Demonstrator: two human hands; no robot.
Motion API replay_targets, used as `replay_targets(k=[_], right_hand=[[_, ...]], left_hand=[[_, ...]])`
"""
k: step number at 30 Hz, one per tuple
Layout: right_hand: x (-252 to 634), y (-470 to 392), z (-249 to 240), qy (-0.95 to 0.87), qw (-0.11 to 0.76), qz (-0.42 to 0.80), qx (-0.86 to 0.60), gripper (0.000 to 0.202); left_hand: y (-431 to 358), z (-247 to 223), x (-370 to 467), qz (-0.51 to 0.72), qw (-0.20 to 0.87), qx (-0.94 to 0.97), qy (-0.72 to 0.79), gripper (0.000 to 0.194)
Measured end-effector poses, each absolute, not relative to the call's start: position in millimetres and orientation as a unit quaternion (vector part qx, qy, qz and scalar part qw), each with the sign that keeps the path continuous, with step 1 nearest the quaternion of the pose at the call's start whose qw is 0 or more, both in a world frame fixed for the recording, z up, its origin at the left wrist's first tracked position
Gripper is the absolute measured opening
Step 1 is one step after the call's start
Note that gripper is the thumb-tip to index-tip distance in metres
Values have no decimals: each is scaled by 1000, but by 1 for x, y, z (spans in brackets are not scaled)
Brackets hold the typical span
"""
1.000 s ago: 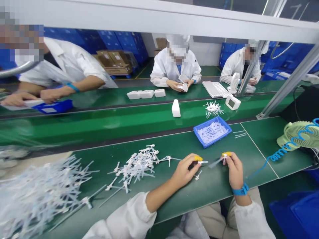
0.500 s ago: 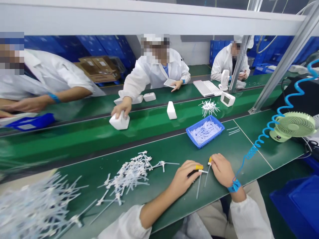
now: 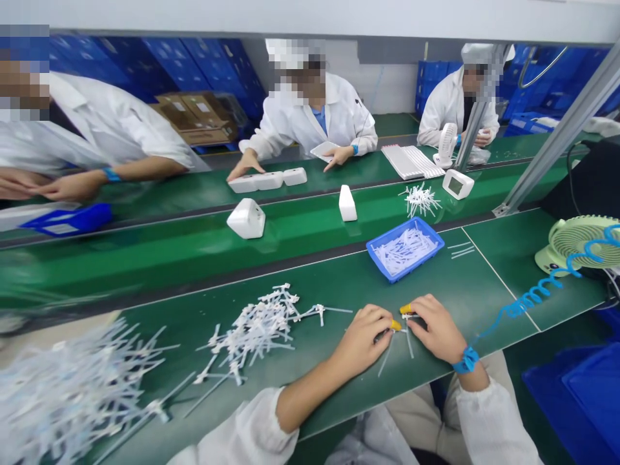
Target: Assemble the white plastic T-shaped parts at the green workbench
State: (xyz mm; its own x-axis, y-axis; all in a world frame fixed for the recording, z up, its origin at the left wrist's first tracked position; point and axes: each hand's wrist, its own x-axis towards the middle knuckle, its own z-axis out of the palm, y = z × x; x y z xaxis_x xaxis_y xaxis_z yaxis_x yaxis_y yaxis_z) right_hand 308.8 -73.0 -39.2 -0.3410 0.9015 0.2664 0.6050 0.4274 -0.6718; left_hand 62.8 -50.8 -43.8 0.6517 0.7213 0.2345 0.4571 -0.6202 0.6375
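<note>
My left hand [image 3: 369, 337] is closed on a thin pale strip [image 3: 385, 359] with a small white piece at its top; a yellow cover sits on one fingertip. Close to its right, my right hand [image 3: 434, 328] pinches another pale strip [image 3: 410, 342], also with a yellow fingertip cover. Both strips hang down over the green table. Left of my hands lies a pile of strips with white connectors [image 3: 264, 326], and a larger, blurred pile [image 3: 72, 394] fills the lower left. A blue tray [image 3: 391, 276] of short white strips stands beyond my hands.
White housings [image 3: 247, 218] and loose white strips [image 3: 421, 200] are on the green conveyor [image 3: 145, 245]. A green fan [image 3: 576, 242] and coiled blue cord [image 3: 542, 287] are at right. Three people in white coats sit opposite. A metal post [image 3: 552, 129] slants at right.
The view has shifted slightly. My right hand has turned, its strip now slanting the other way. The person opposite has let go of the white housing and reaches to the row of white pieces.
</note>
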Motion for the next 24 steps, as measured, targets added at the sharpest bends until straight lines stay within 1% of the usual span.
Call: replay_targets(k=[4, 8, 13, 15, 18, 20, 22, 23, 24], right_hand=[[327, -62, -40, -785, 324, 251, -464, 25], [356, -44, -35, -787, 318, 204, -488, 26], [371, -19, -1, -803, 326, 183, -465, 29], [366, -2, 13, -811, 320, 168, -460, 27], [347, 35, 20, -823, 263, 130, -487, 23], [332, 61, 16, -813, 197, 106, -537, 21], [319, 82, 7, -802, 154, 99, -569, 23], [315, 90, 3, -797, 139, 98, -579, 25], [313, 96, 0, -795, 127, 99, -585, 25]], left_hand=[[-51, -45, 64, 254, 281, 858, 346, 12], [-51, -46, 65, 258, 284, 854, 352, 7], [-51, -51, 67, 260, 290, 853, 346, 5], [-50, -53, 68, 263, 285, 856, 342, 4], [-51, -54, 68, 265, 277, 860, 337, 5], [-52, -52, 68, 268, 277, 860, 335, 6], [-53, -49, 68, 278, 280, 856, 334, 6], [-54, -47, 68, 290, 286, 852, 330, 7], [-53, -45, 67, 307, 296, 845, 323, 12]])
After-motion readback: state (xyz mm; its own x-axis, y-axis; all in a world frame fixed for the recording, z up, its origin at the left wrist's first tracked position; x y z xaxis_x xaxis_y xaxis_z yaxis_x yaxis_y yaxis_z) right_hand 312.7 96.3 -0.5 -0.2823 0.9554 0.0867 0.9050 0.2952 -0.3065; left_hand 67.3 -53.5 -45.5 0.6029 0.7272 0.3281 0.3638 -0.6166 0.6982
